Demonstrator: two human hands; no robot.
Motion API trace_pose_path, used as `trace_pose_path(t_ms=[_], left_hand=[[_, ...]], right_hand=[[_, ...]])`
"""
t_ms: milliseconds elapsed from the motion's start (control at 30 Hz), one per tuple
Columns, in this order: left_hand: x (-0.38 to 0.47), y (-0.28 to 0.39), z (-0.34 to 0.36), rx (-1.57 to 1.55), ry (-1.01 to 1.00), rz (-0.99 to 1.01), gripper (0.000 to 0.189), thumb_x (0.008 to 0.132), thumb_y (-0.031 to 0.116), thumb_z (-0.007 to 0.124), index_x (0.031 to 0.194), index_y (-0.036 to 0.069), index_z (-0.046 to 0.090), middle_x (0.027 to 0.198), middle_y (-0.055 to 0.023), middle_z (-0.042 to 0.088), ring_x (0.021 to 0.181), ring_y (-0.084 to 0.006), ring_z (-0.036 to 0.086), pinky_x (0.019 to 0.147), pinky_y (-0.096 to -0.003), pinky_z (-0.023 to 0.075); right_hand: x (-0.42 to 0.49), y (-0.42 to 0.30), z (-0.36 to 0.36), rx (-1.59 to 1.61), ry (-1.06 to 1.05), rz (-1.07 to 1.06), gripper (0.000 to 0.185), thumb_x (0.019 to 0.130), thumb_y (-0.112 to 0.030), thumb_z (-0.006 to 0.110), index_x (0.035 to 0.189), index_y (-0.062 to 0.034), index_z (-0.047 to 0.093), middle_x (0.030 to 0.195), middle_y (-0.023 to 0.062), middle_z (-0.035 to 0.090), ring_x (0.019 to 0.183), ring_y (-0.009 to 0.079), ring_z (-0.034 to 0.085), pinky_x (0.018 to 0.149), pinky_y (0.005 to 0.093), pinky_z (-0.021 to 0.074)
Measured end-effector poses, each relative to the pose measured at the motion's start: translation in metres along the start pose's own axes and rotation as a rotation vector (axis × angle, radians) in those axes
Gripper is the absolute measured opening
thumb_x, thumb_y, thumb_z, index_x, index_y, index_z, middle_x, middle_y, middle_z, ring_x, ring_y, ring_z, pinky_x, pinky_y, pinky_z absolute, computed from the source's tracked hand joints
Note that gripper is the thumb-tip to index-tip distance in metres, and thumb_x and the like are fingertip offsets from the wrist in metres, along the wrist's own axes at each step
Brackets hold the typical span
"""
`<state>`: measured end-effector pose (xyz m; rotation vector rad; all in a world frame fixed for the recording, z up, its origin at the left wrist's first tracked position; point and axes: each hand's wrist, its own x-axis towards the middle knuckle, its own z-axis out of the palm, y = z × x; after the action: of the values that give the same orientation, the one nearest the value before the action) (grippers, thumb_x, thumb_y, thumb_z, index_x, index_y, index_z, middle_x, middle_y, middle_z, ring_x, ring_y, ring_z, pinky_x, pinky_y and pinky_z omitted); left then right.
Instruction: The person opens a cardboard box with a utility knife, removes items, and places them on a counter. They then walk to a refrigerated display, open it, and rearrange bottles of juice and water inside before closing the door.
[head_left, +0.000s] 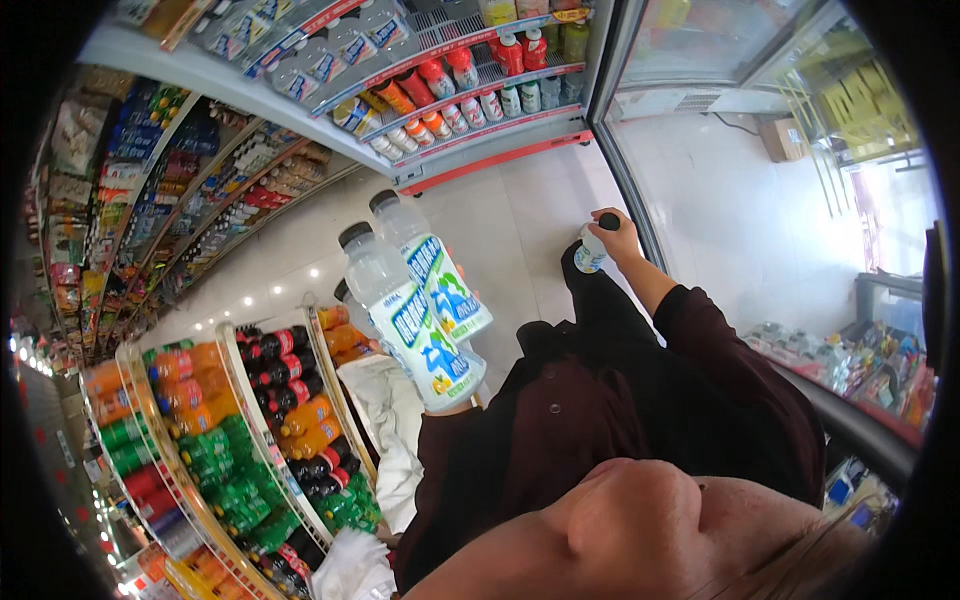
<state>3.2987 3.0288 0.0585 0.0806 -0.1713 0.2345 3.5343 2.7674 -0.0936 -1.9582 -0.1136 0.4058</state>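
Two clear plastic drink bottles with black caps and blue, green and white labels are clutched by my left hand (459, 266): a front bottle (418, 330) and one beside it (439, 274). Behind them shows the black cap of a third bottle (342, 291). Most of that hand is hidden behind the bottles. On the right, my right hand (621, 238) grips a similar black-capped bottle (589, 251) near its top, low beside the glass door's dark frame (634, 187).
Ahead is an open drinks cooler (487, 150) with bottles on several shelves. Racks of soda bottles (225, 450) stand close on my left, near a white cloth (386, 427). Packed store shelves (150, 195) line the far left. A cardboard box (782, 140) sits beyond the door.
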Motion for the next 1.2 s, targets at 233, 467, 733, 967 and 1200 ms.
trace_pose_path(t_ms=[233, 467, 733, 967, 1200], left_hand=[[0.122, 0.02, -0.107, -0.053, 0.09, -0.194, 0.112, 0.071, 0.049, 0.081, 0.154, 0.008, 0.018, 0.159, -0.0177, 0.017, 0.142, -0.041, 0.029, 0.112, -0.0672, 0.0218], [0.214, 0.033, -0.254, -0.094, 0.092, -0.452, 0.107, 0.075, 0.049, 0.078, 0.154, 0.008, 0.018, 0.16, -0.0162, 0.017, 0.142, -0.0403, 0.029, 0.113, -0.0677, 0.0211], [0.268, 0.033, -0.403, -0.061, 0.017, -0.629, 0.101, 0.08, 0.049, 0.074, 0.154, 0.009, 0.018, 0.16, -0.0146, 0.018, 0.142, -0.0395, 0.029, 0.113, -0.0682, 0.0203], [0.243, 0.045, -0.483, -0.053, 0.126, -0.436, 0.093, 0.086, 0.049, 0.067, 0.154, 0.008, 0.019, 0.158, -0.0157, 0.023, 0.141, -0.0392, 0.032, 0.112, -0.0681, 0.0219], [0.226, 0.057, -0.481, 0.048, 0.213, -0.323, 0.077, 0.093, 0.049, 0.057, 0.151, 0.007, 0.029, 0.153, -0.0205, 0.032, 0.135, -0.0387, 0.042, 0.107, -0.0633, 0.0337]], right_hand=[[0.168, 0.06, 0.031, -0.078, 0.235, 0.015, 0.034, 0.073, -0.01, 0.081, 0.104, -0.0051, 0.069, 0.108, 0.0067, 0.067, 0.105, 0.0175, 0.062, 0.091, 0.0303, 0.0479], [0.312, 0.106, 0.057, 0.383, 0.483, 0.049, 0.03, 0.075, -0.008, 0.082, 0.1, -0.0023, 0.066, 0.119, 0.0096, 0.065, 0.111, 0.0193, 0.059, 0.096, 0.0298, 0.0445], [0.423, 0.134, 0.103, 0.285, 0.607, -0.358, 0.025, 0.08, -0.008, 0.079, 0.098, -0.0009, 0.063, 0.124, 0.0112, 0.064, 0.116, 0.0189, 0.057, 0.099, 0.0297, 0.0435], [0.472, 0.175, 0.127, 0.417, 0.662, -0.456, 0.028, 0.078, -0.014, 0.082, 0.097, -0.0034, 0.065, 0.104, 0.006, 0.068, 0.097, 0.0131, 0.06, 0.088, 0.0266, 0.0468], [0.521, 0.2, 0.138, 0.336, 0.626, -0.51, 0.061, 0.071, -0.033, 0.088, 0.115, -0.0014, 0.059, 0.105, 0.009, 0.065, 0.094, 0.0177, 0.06, 0.083, 0.0299, 0.049]])
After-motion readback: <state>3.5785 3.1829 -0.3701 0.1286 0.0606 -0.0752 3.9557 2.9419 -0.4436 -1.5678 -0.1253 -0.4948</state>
